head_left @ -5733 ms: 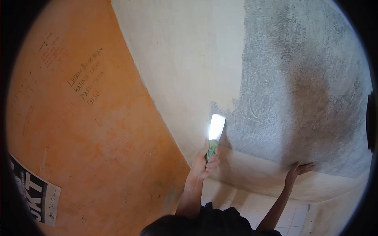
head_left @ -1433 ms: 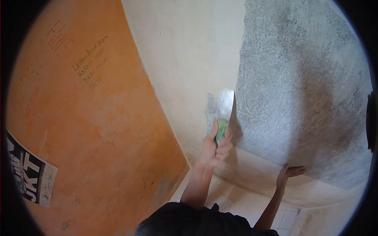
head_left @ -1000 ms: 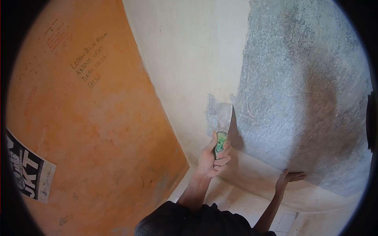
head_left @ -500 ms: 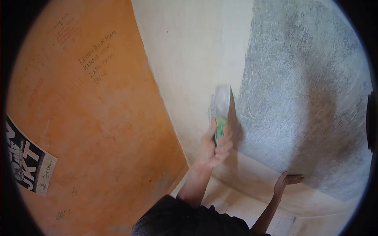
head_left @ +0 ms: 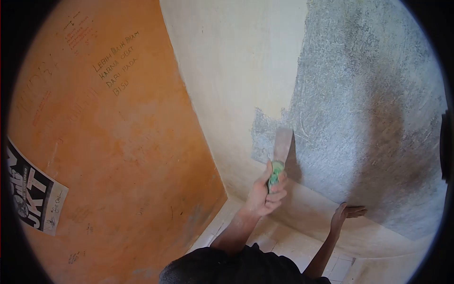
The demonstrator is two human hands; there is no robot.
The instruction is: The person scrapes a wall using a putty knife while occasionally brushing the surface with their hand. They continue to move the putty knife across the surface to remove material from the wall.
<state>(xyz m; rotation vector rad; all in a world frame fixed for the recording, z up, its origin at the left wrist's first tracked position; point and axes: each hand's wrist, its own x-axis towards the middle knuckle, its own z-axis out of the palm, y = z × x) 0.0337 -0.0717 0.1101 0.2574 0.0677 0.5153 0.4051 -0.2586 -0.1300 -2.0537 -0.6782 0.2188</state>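
My left hand [head_left: 267,191] is wrapped round the green handle of a scraper [head_left: 283,144], whose wide metal blade points up and lies against the wall. The blade is at the lower right of a small bare grey patch [head_left: 265,135] in the pale coating [head_left: 236,61]. Lower right, my right hand [head_left: 347,214] rests at the lower edge of the large rough grey area [head_left: 331,118], holding nothing, with its fingers stretched to the right.
An orange wall [head_left: 127,156] with handwriting meets the pale wall at a corner on the left. A black and white poster [head_left: 35,191] hangs on it. Light tiles [head_left: 298,251] show low down, behind my dark sleeves [head_left: 227,267].
My left hand and the scraper have moved down and slightly right. More of the grey patch now shows above and left of the blade. My right hand has hardly moved.
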